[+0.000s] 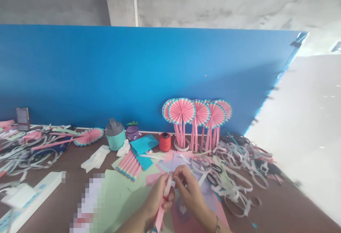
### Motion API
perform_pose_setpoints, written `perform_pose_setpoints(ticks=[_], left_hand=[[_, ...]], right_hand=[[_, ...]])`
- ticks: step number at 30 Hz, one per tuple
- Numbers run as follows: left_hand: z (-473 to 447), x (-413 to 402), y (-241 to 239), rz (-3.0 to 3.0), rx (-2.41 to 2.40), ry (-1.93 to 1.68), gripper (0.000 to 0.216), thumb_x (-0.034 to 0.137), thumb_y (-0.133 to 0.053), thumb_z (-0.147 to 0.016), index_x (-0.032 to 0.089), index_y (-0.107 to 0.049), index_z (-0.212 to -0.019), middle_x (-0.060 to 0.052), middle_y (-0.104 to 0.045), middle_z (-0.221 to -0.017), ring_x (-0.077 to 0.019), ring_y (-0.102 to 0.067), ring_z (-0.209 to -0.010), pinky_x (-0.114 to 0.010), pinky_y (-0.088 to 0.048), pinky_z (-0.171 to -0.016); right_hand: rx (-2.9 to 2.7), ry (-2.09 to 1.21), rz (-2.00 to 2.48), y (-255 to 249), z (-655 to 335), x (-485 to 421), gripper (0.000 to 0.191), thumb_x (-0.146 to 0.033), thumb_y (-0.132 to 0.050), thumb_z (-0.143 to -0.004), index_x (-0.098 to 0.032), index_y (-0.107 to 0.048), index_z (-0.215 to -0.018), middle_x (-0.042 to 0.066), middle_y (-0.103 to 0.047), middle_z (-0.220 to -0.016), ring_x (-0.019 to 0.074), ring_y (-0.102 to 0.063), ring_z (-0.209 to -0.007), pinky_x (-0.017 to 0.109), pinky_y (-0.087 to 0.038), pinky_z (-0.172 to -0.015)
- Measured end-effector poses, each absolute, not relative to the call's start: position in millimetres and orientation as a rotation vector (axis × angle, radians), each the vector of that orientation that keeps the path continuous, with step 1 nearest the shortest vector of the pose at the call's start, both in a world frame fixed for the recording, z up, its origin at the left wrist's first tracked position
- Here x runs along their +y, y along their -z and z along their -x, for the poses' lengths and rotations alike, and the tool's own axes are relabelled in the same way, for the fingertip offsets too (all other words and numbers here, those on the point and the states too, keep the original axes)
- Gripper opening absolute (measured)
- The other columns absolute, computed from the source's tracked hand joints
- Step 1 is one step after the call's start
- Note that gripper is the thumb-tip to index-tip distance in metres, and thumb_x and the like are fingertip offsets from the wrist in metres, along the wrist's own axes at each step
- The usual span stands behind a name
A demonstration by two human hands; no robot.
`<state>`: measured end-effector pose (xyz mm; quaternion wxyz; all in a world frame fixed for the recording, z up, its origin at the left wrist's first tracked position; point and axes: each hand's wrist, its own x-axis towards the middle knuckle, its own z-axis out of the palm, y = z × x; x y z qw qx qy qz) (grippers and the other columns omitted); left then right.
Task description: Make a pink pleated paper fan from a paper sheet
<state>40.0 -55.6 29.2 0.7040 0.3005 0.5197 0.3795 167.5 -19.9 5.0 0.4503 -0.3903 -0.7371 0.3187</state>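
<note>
My left hand [159, 192] is closed around a narrow folded strip of pink paper [160, 215] that has blue at its lower end. The strip stands at a tilt, its upper end pointing away from me. At that upper end, the fingers of my right hand [188, 186] are pinched together on the paper's tip. A whitish band shows along the strip between the two hands. Beneath them lie sheets of pale green [122, 197] and pink and lilac paper. Just beyond my hands is a row of pleated pink paper [130, 163] with blue edges.
Several round pink paper fans [182, 111] stand against the blue partition [133, 76]. Nearby are a red thread spool [165, 143], blue paper [144, 144], a teal cup [115, 138] and black-handled scissors [212, 179]. White strips [242, 186] tangle at right; a power strip [34, 199] lies left.
</note>
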Motion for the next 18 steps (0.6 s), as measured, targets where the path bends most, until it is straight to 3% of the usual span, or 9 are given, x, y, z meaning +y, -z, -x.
perform_pose_setpoints(ticks=[4,9,14,18], left_hand=[[-40.6,-56.9,-30.2,-0.655,1.165,-0.876,0.046,0.066,-0.042,-0.068,0.021,-0.042,-0.060,0.009,-0.038,-0.044,-0.0038,-0.025,-0.032,-0.022,-0.014,-0.040],[-37.7,-52.8,-25.6,-0.691,1.232,-0.846,0.041,0.057,-0.040,-0.070,0.021,-0.039,-0.050,0.007,-0.036,-0.044,-0.0048,-0.029,-0.032,-0.022,-0.022,-0.039],[-35.2,-51.1,-25.7,-0.798,1.238,-0.840,0.044,0.058,-0.039,-0.071,0.021,-0.039,-0.046,0.007,-0.033,-0.041,-0.0063,-0.031,-0.033,-0.023,-0.022,-0.039],[-35.7,-52.8,-25.3,-0.771,1.225,-0.965,0.041,0.057,-0.051,-0.066,0.022,-0.039,-0.050,0.007,-0.034,-0.044,-0.0078,-0.034,-0.039,-0.022,-0.024,-0.041]], right_hand=[[-1.860,-0.712,0.941,-8.0,-168.2,-21.6,0.011,-0.018,-0.047,-0.089,-0.020,-0.051,-0.079,0.001,-0.053,-0.077,0.0141,-0.050,-0.065,0.024,-0.038,-0.055],[-1.931,-0.544,0.761,-10.3,-169.2,-24.2,0.015,-0.011,-0.040,-0.091,-0.021,-0.048,-0.083,0.003,-0.052,-0.084,0.0157,-0.052,-0.075,0.026,-0.043,-0.065],[-1.995,-0.465,0.681,-10.4,-172.1,-25.9,0.015,-0.009,-0.040,-0.091,-0.021,-0.047,-0.085,0.003,-0.052,-0.084,0.0150,-0.052,-0.074,0.025,-0.043,-0.064],[-2.085,-0.527,0.520,-16.7,-172.8,-31.6,0.019,-0.006,-0.038,-0.091,-0.022,-0.045,-0.086,0.002,-0.057,-0.081,0.0141,-0.056,-0.075,0.025,-0.045,-0.068]])
